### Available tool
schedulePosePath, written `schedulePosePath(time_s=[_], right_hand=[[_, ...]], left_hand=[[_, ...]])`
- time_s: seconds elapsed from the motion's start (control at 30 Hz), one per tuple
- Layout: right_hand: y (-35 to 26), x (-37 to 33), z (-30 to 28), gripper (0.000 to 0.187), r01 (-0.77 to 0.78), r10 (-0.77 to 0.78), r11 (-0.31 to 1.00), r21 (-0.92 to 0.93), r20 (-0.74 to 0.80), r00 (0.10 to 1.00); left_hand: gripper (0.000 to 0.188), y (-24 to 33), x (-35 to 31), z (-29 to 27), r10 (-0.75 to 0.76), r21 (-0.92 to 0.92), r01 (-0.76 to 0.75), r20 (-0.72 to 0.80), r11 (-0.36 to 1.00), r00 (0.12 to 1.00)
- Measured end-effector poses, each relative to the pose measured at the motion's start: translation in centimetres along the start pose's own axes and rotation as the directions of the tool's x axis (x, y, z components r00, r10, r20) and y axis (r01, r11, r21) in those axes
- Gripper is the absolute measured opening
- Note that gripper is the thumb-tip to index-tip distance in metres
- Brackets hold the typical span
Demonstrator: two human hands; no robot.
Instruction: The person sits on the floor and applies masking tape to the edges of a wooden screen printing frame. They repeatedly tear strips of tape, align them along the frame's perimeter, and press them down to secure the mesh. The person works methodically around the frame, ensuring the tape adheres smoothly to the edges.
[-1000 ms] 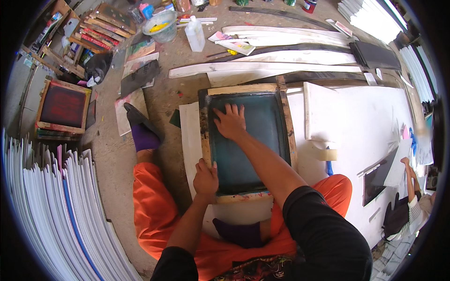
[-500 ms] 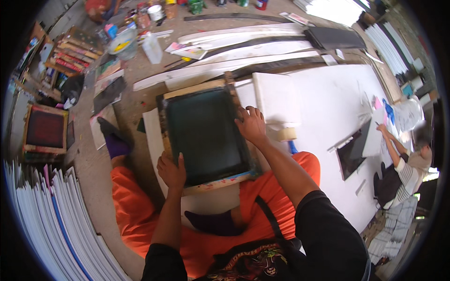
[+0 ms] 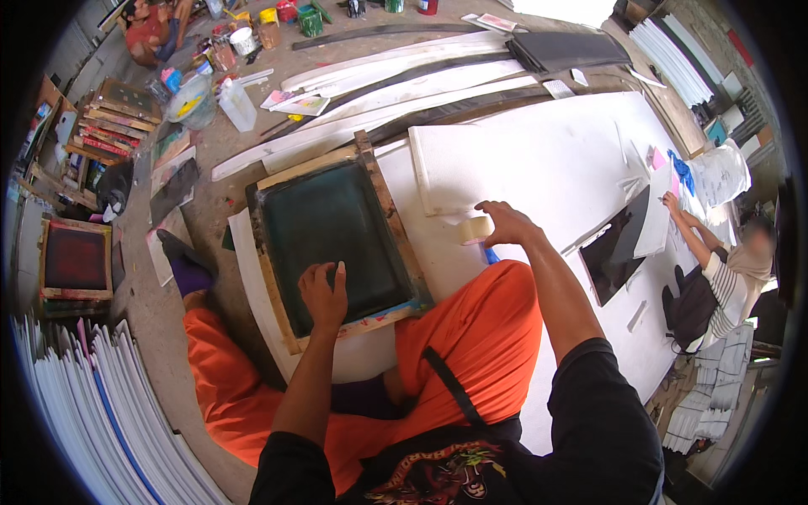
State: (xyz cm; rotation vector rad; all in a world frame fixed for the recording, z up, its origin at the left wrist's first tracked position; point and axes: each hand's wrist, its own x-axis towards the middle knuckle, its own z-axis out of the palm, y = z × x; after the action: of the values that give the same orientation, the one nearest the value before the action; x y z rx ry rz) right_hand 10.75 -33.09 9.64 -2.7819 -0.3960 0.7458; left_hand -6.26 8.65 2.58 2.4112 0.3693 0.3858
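Observation:
A framed printing screen (image 3: 328, 236) with dark green mesh and a wooden frame lies in front of my crossed legs. My left hand (image 3: 324, 295) is over its lower part, fingers bent and thumb apart, with nothing visible in it. My right hand (image 3: 509, 225) is off the frame, fingers curved and spread beside a pale cream roll that looks like tape (image 3: 474, 230). Whether the fingertips touch the roll I cannot tell. A small blue piece (image 3: 491, 255) shows just below the roll. Beyond it lies a white pad or stack of sheets (image 3: 442, 172).
White sheeting (image 3: 555, 160) covers the floor to the right, where another person (image 3: 728, 290) handles a board (image 3: 655, 219). Long white and black strips (image 3: 379, 105) lie ahead. Paint pots (image 3: 244, 40) stand at the far left. Stacked white sheets (image 3: 109, 412) are at the near left.
My right hand has left the screen's right edge and moved rightward to the pale roll. My left hand has shifted from the frame's left edge onto the screen. The head view has turned slightly.

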Motion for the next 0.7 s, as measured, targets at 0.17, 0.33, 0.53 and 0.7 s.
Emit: schedulePosePath(time_s=[0.17, 0.33, 0.53, 0.7], right_hand=[[2.1, -0.1, 1.7, 0.084, -0.047, 0.053, 0.989, 0.139, -0.040, 0.998], [3.1, 0.5, 2.8, 0.064, -0.043, 0.069, 0.969, 0.243, -0.100, 0.993], [-1.9, -0.9, -0.4, 0.050, 0.188, -0.105, 0.948, 0.258, -0.303, 0.947], [-10.2, -3.3, -3.6, 0.046, 0.470, -0.327, 0.873, 0.130, -0.559, 0.762]], left_hand=[[0.034, 0.9, -0.6, -0.3, -0.018, -0.039, 0.018, 0.015, 0.999, 1.000], [0.034, 0.9, -1.0, -0.4, -0.046, -0.056, 0.048, 0.030, 0.997, 0.998], [0.037, 1.5, 0.1, -1.2, -0.027, -0.232, 0.035, 0.040, 0.972, 0.999], [0.043, 4.8, 1.7, -2.9, -0.256, -0.640, 0.323, 0.198, 0.697, 0.946]])
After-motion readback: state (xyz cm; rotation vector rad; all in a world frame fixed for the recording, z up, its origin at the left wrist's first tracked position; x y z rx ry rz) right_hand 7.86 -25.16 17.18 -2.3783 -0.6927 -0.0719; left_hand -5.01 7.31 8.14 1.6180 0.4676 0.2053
